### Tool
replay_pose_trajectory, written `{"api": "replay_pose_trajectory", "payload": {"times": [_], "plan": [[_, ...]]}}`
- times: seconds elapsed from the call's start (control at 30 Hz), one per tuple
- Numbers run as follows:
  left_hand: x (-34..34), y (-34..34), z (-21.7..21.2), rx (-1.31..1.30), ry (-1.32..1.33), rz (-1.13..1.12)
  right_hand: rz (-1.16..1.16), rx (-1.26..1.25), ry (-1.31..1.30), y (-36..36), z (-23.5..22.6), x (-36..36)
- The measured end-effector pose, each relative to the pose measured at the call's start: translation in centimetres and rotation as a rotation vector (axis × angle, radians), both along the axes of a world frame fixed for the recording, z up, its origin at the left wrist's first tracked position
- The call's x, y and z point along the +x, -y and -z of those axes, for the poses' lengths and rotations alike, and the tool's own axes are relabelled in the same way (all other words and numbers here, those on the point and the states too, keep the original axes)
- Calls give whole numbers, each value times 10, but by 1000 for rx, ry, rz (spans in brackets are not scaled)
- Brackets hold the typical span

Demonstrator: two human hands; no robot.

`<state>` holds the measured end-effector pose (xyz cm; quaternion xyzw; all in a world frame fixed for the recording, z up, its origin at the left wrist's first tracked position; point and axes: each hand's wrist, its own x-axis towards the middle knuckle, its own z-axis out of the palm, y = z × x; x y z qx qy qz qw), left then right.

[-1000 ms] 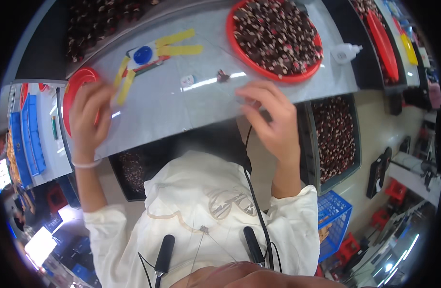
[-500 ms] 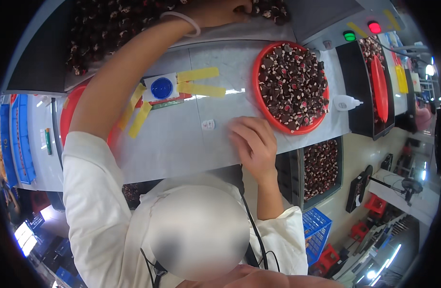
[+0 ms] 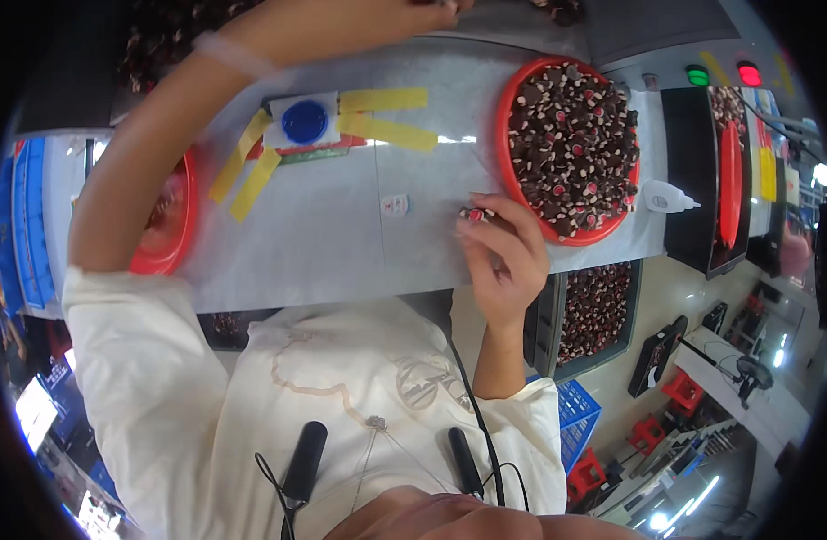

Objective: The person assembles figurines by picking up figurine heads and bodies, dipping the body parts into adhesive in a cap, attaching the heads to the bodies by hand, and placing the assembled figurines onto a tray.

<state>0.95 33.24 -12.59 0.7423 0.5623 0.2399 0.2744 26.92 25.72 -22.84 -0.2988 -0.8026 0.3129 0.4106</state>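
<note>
My right hand (image 3: 503,247) is over the grey worktop (image 3: 323,234), with a small dark piece with a red face (image 3: 476,214) pinched between thumb and fingertips. Just beyond it, at the right, stands a red round tray (image 3: 503,117) heaped with similar dark, white and red pieces. My left hand (image 3: 391,20) reaches across to the far side, its fingers bent together at the upper edge of the picture; what they hold is too cut off to make out. A small white tag-like item (image 3: 395,206) lies between the hands' sides of the worktop. A blue round cap-like dish (image 3: 305,121) sits on a white card.
Yellow tape strips (image 3: 382,98) surround the dish. Another red tray (image 3: 188,216) is under my left forearm. A white dropper bottle (image 3: 670,197) lies at the right. Dark pieces fill a far bin (image 3: 175,40) and a grey crate (image 3: 598,310) below the worktop edge.
My left hand has drawn back toward the left from the far pile. My right hand has shifted slightly right and nearer the tray, and the pinched piece now shows. The view has tilted.
</note>
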Motion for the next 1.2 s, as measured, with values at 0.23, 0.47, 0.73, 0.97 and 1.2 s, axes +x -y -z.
{"api": "replay_pose_trajectory", "payload": {"times": [0.23,0.47,0.73,0.97,1.2], "plan": [[4,176,26,-83,610,-241,8,-156,-137,2,-1,-6],[35,232,92,-29,1091,-597,-26,-383,-106,5,-2,-6],[17,227,101,-139,1163,-329,-163,-540,-122,-2,-26,-46],[12,225,97,-170,1041,-224,-296,-300,78,-23,-42,-105],[11,226,98,-159,1038,-188,-390,125,439,-43,-54,-143]]}}
